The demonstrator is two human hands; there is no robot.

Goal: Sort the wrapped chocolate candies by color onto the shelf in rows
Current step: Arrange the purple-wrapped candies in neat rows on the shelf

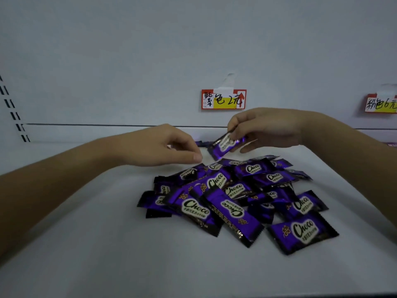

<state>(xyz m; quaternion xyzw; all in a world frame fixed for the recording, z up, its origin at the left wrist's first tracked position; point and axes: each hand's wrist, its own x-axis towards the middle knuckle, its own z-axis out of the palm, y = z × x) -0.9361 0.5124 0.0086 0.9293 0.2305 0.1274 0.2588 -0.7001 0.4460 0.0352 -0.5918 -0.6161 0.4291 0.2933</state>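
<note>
A loose heap of several purple "Choco" wrapped candies point(234, 198) lies on the white shelf point(107, 244), right of centre. My right hand point(266, 127) hovers behind the heap and pinches one purple candy point(226, 145) by its upper edge, tilted above the shelf. My left hand point(167, 147) reaches in from the left, thumb and fingers nearly pinched together, tips just above the heap's far left corner, holding nothing that I can see. Another dark purple wrapper point(203, 143) lies flat behind, between the two hands.
A red and yellow handwritten price label point(223, 99) is taped to the white back wall above the heap. A second similar label point(381, 103) shows at the right edge. Slotted shelf uprights point(16, 116) run down the left side.
</note>
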